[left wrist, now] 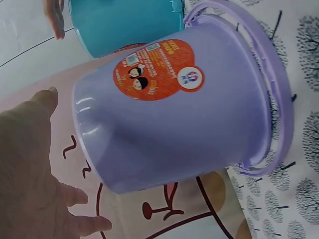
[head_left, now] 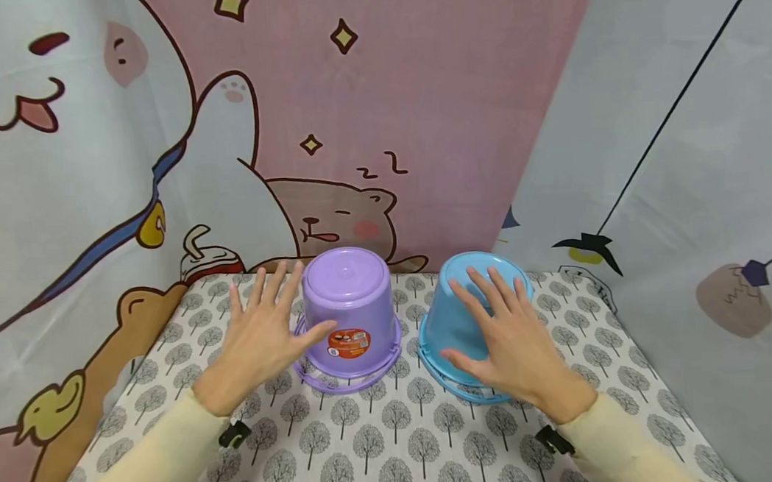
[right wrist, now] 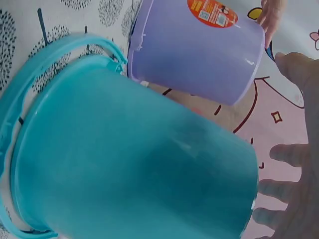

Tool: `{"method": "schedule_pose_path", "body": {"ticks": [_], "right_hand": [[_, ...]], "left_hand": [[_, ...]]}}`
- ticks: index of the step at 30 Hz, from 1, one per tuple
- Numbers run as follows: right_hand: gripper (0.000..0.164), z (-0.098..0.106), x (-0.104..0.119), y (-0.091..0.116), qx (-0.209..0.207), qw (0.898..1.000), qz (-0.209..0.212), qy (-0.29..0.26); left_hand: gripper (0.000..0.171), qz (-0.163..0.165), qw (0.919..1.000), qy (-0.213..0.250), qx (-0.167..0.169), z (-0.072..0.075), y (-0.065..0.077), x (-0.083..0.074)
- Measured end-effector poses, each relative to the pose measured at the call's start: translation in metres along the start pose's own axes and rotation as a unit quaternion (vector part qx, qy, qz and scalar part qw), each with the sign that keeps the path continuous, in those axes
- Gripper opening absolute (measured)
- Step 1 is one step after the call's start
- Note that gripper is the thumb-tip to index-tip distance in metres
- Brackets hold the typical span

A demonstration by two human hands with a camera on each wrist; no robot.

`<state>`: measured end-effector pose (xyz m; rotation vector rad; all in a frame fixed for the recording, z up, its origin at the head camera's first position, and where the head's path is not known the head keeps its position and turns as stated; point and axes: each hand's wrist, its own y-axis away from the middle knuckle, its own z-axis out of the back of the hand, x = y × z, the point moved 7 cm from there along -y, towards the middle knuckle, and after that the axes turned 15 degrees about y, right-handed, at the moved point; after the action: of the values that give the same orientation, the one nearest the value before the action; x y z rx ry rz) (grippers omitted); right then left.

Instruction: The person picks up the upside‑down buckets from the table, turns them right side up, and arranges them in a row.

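A purple bucket (head_left: 357, 313) stands upside down on the table, its handle lying round the rim and a red-orange label on its side. To its right a blue bucket (head_left: 460, 317) is also upside down, handle down at its rim. My left hand (head_left: 262, 330) hovers at the purple bucket's left side, fingers spread, thumb overlapping the bucket in the head view. My right hand (head_left: 508, 337) is spread over the blue bucket. In the left wrist view a gap shows between the left hand (left wrist: 35, 164) and the purple bucket (left wrist: 174, 124). Neither hand grips anything.
The buckets stand near the back of a table (head_left: 346, 450) covered in a tree-print cloth. Behind rises a curtain (head_left: 444, 105) with cartoon animals, and a grey-white curtain (head_left: 701, 177) hangs on the right. Each wrist wears a small black camera.
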<state>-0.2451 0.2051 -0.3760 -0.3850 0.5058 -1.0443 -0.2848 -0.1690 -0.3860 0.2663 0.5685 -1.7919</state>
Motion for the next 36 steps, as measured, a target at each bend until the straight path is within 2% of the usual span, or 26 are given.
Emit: {"method": "schedule_pose_path", "body": {"ticks": [5,11,22,36], "right_hand": [[0.103,-0.001,0.013,0.000,-0.012,1.000,0.023,-0.003],[0.105,-0.006,0.029,0.000,-0.008,0.999,0.049,-0.004],[0.101,-0.019,0.060,0.002,-0.002,0.994,0.104,-0.020],[0.106,-0.053,0.080,0.001,0.039,0.992,0.111,-0.048]], "left_hand": [[0.119,-0.004,1.0000,0.004,0.005,-0.002,0.004,0.007],[0.118,0.001,0.9997,0.017,0.016,-0.009,0.008,0.017],[0.117,-0.009,0.9990,0.016,0.041,-0.024,0.011,0.037],[0.117,-0.011,0.9972,0.028,0.068,-0.038,0.012,0.061]]}}
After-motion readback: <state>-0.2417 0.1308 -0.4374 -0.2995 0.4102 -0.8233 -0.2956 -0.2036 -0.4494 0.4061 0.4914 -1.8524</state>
